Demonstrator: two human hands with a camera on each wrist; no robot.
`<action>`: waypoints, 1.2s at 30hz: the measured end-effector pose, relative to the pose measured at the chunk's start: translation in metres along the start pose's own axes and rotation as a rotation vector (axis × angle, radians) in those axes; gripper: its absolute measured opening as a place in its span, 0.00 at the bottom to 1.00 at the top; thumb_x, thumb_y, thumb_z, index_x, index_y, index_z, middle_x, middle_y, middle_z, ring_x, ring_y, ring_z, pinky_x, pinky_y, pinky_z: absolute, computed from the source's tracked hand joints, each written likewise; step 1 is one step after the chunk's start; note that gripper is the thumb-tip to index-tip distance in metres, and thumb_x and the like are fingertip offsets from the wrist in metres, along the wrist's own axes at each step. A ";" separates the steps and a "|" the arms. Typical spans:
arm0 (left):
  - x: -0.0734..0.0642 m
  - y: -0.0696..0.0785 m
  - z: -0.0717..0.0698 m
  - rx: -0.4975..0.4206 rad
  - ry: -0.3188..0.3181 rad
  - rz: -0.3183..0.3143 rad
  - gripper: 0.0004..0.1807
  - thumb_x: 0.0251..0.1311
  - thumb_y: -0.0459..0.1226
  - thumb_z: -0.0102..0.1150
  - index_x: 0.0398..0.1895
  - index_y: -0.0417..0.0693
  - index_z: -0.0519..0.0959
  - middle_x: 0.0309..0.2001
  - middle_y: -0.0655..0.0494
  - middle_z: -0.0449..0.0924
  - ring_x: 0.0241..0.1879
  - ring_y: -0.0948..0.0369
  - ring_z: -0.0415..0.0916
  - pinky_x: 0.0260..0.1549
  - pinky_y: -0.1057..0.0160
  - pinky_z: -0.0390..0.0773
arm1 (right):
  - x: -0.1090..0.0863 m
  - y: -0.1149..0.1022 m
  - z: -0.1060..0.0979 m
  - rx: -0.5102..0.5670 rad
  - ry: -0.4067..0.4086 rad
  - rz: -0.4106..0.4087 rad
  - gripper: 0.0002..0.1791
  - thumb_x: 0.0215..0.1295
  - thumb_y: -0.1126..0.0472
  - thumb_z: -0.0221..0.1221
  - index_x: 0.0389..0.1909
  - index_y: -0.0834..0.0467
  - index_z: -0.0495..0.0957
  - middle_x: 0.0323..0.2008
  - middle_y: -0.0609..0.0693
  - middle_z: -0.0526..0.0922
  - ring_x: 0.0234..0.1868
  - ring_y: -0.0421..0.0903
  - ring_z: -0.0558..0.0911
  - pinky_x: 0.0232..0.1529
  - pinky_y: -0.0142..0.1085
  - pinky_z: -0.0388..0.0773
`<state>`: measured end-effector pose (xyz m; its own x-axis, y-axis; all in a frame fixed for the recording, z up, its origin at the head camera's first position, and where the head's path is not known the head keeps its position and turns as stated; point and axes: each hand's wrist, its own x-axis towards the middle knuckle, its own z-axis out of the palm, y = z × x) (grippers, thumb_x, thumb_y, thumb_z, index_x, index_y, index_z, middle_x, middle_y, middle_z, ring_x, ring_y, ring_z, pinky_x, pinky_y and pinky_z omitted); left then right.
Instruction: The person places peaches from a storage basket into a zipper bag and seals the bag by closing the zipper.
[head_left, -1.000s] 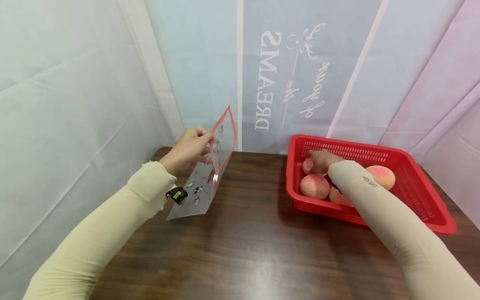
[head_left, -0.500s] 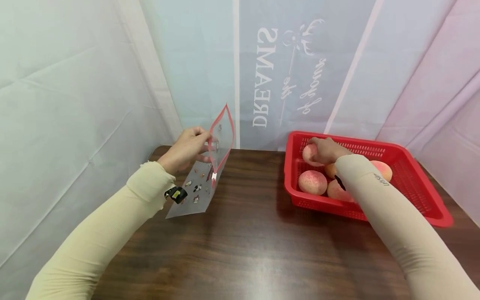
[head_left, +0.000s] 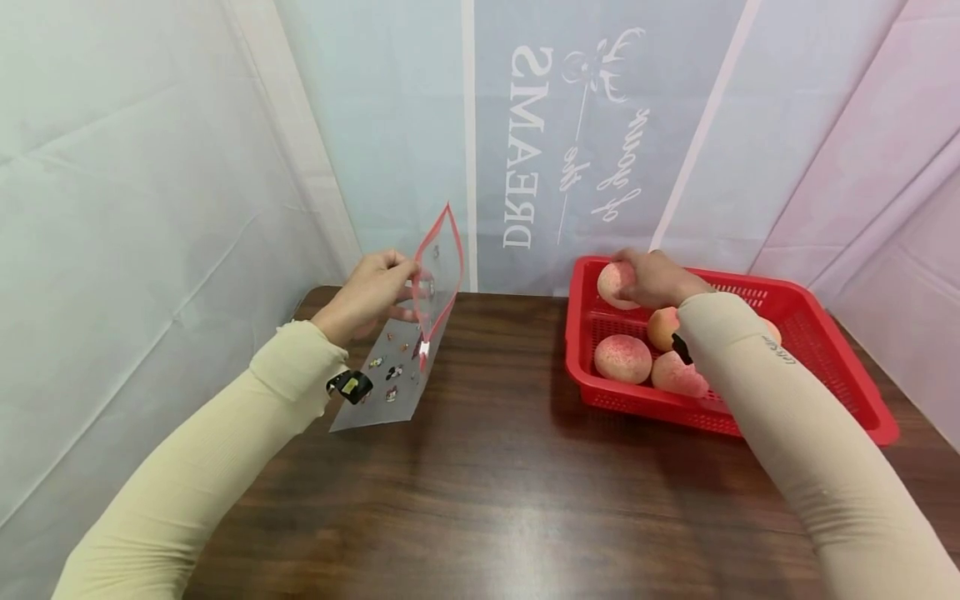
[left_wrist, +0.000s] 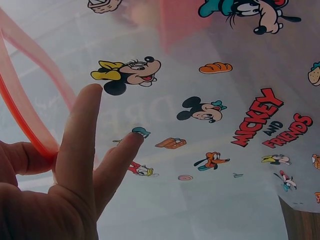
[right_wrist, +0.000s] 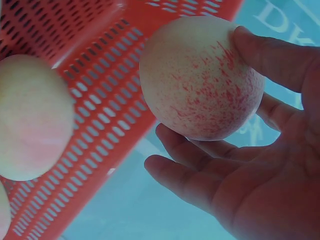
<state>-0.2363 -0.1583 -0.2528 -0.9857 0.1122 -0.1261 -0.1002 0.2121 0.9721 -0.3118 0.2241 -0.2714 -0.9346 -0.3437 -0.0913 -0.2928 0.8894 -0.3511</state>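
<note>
My left hand pinches the red-edged rim of a clear zip bag printed with cartoon figures. The bag's mouth gapes, and a white slider sits low on its red zip. In the left wrist view, two fingers of the left hand stretch across the printed film. Over the far left corner of a red plastic basket, my right hand grips a pale pink peach. The right wrist view shows this peach held between thumb and fingers, off the basket floor.
Several other peaches lie in the basket, among them a speckled one at the near left and an orange one behind it. The brown wooden table spans the front. A printed cloth hangs at the back.
My right hand has taken the peach from among the others and lifted it up at the basket's far left corner. The left hand still holds the bag, nearly unmoved.
</note>
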 end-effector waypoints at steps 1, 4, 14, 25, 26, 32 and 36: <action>0.000 0.000 0.000 -0.001 0.000 -0.001 0.08 0.74 0.34 0.40 0.40 0.37 0.66 0.61 0.39 0.70 0.57 0.47 0.75 0.35 0.61 0.89 | 0.000 -0.001 -0.002 0.001 0.002 -0.007 0.33 0.66 0.65 0.60 0.70 0.65 0.61 0.53 0.71 0.72 0.52 0.65 0.71 0.56 0.61 0.73; 0.000 0.000 0.000 -0.006 0.000 -0.002 0.08 0.74 0.34 0.40 0.40 0.37 0.66 0.62 0.39 0.70 0.58 0.47 0.75 0.36 0.60 0.89 | -0.002 -0.005 -0.008 -0.005 0.021 -0.031 0.34 0.66 0.65 0.61 0.70 0.65 0.60 0.54 0.72 0.72 0.53 0.66 0.71 0.58 0.62 0.73; 0.000 -0.001 0.001 -0.040 -0.024 0.017 0.09 0.76 0.35 0.39 0.42 0.36 0.66 0.60 0.38 0.70 0.56 0.47 0.76 0.39 0.57 0.89 | -0.005 -0.020 -0.022 -0.007 0.065 -0.114 0.34 0.66 0.65 0.60 0.70 0.70 0.59 0.62 0.73 0.68 0.62 0.69 0.66 0.66 0.65 0.64; 0.003 -0.002 0.002 -0.060 -0.036 0.023 0.07 0.74 0.33 0.40 0.39 0.37 0.65 0.62 0.37 0.70 0.57 0.45 0.76 0.39 0.56 0.89 | -0.006 -0.051 -0.026 0.000 0.114 -0.192 0.34 0.66 0.65 0.60 0.71 0.67 0.60 0.60 0.71 0.71 0.58 0.66 0.70 0.63 0.60 0.68; 0.003 -0.002 0.002 -0.062 -0.036 0.024 0.07 0.74 0.33 0.40 0.39 0.37 0.65 0.62 0.37 0.70 0.57 0.45 0.76 0.39 0.56 0.89 | -0.005 -0.056 -0.026 0.004 0.119 -0.199 0.34 0.66 0.65 0.60 0.70 0.67 0.60 0.59 0.70 0.72 0.57 0.65 0.70 0.62 0.59 0.69; 0.003 -0.004 0.000 -0.066 -0.047 0.025 0.07 0.74 0.33 0.40 0.39 0.37 0.64 0.63 0.36 0.69 0.61 0.44 0.74 0.39 0.56 0.89 | 0.000 -0.082 -0.032 0.035 0.143 -0.233 0.33 0.67 0.65 0.60 0.71 0.65 0.61 0.59 0.68 0.73 0.55 0.62 0.72 0.61 0.57 0.71; 0.003 -0.005 -0.001 -0.069 -0.049 0.018 0.07 0.74 0.33 0.40 0.38 0.38 0.64 0.64 0.36 0.67 0.62 0.45 0.72 0.39 0.55 0.89 | 0.003 -0.098 -0.037 0.043 0.135 -0.240 0.33 0.68 0.64 0.59 0.72 0.63 0.60 0.59 0.66 0.73 0.55 0.60 0.71 0.59 0.55 0.72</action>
<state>-0.2385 -0.1603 -0.2578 -0.9797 0.1631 -0.1167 -0.0936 0.1429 0.9853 -0.2928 0.1467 -0.2027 -0.8588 -0.4973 0.1233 -0.5030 0.7727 -0.3872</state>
